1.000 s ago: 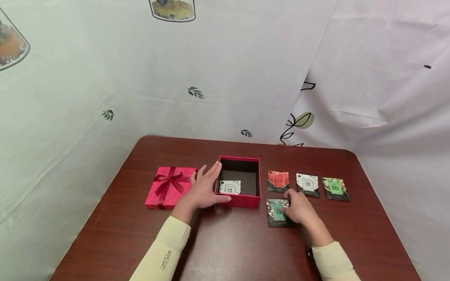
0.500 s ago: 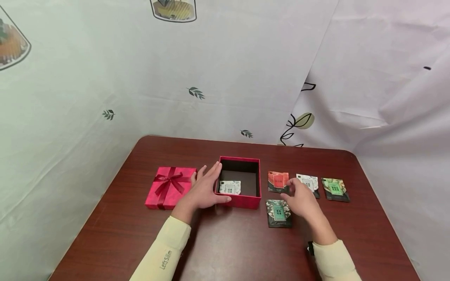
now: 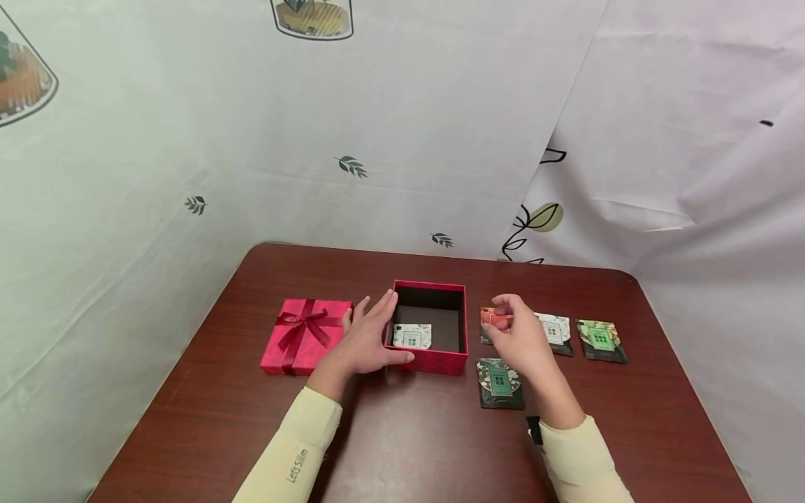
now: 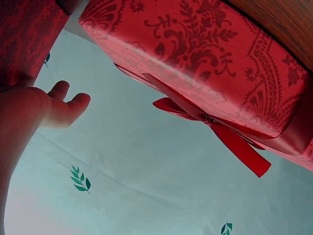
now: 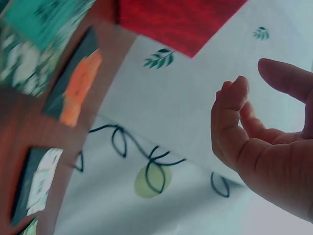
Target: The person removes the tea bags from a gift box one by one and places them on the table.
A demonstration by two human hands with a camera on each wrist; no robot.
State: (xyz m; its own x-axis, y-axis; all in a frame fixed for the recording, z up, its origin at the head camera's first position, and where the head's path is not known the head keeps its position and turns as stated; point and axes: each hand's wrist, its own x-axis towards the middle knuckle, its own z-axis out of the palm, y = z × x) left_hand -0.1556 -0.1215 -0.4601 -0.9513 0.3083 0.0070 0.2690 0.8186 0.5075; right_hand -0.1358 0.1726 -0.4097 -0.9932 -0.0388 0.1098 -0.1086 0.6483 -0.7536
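My left hand rests against the left side of a red gift box, fingers stretched along its wall and thumb at its front. Inside the box lies a white-topped sachet. My right hand hovers over an orange sachet and partly hides it. In the right wrist view, the fingers are loosely bent, apart from the thumb, with nothing between them. Nearer to me lies a dark green sachet. A white-and-black sachet lies just right of the hand.
A light green sachet lies farthest right. The red lid with its ribbon bow sits left of the box. All stand on a brown wooden table with pale printed sheeting behind.
My right hand has left the dark green sachet, risen and moved away from me and slightly left, over the orange sachet. My left hand and the box have stayed put.
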